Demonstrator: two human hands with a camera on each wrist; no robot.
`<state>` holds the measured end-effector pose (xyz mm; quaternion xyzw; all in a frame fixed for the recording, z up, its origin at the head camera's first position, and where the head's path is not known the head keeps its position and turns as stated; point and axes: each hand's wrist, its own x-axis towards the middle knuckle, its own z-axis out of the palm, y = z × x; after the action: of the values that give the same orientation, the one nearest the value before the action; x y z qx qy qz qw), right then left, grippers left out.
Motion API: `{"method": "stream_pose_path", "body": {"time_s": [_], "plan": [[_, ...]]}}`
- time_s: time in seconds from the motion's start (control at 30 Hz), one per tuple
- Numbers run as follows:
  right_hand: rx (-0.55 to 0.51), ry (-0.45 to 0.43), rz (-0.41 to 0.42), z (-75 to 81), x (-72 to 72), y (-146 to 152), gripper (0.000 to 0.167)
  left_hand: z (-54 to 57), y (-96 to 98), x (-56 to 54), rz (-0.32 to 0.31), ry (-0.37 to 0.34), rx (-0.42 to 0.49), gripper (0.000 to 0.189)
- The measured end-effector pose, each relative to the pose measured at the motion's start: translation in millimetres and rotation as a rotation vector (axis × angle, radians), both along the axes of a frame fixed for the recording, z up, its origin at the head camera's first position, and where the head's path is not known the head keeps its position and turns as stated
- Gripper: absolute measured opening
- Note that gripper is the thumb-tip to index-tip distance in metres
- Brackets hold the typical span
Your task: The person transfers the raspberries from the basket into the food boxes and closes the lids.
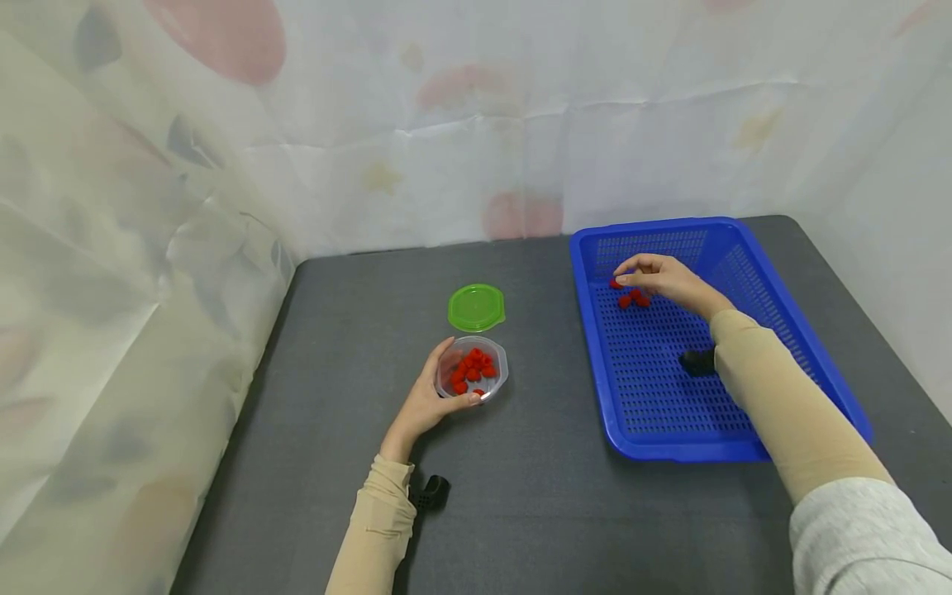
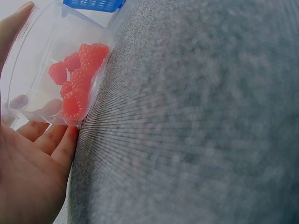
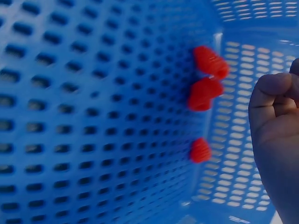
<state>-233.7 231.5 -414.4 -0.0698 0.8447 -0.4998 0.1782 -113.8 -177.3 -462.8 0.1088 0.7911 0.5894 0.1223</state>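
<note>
My left hand [image 1: 435, 392] holds a clear plastic tub [image 1: 493, 397], thumb on the near side and fingers around the far side. Several red raspberries [image 2: 80, 78] lie inside it, and the left wrist view shows the tub's base at the table surface. Over the blue basket [image 1: 587, 330], my right hand [image 1: 665, 279] has thumb and fingers bent close together. Next to its thumb tip a raspberry [image 1: 616, 283] shows; whether it is pinched or lies below, I cannot tell. More raspberries [image 3: 203, 93] lie on the basket floor, near its far wall in the right wrist view.
A green lid [image 1: 476, 307] lies flat just beyond the tub. The grey table [image 1: 357, 347] carries everything. A patterned white sheet [image 1: 446, 182] hangs behind, and more sheeting hangs at both sides. Dark wrist devices [image 1: 433, 493] sit under both wrists.
</note>
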Motion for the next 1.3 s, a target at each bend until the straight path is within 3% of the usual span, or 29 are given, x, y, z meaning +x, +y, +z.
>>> {"method": "stream_pose_path", "body": {"time_s": [0.17, 0.63, 1.2, 1.3], "plan": [[0.062, -0.031, -0.001, -10.0, 2.1, 4, 0.048, -1.3, -0.5, 0.1, 0.003, 0.003, 0.008, 0.094], [0.251, 0.015, 0.050, -30.8, 0.0, 11, 0.042, -5.0, -1.9, -0.6, 0.007, 0.009, -0.016, 0.094], [0.373, 0.109, 0.137, -34.3, -0.7, 9, 0.035, -4.0, -2.4, -1.4, 0.002, -0.005, -0.016, 0.093], [0.385, 0.120, 0.144, -37.6, -2.3, 8, 0.032, -11.0, -4.2, -3.6, 0.006, -0.006, -0.011, 0.094]]}}
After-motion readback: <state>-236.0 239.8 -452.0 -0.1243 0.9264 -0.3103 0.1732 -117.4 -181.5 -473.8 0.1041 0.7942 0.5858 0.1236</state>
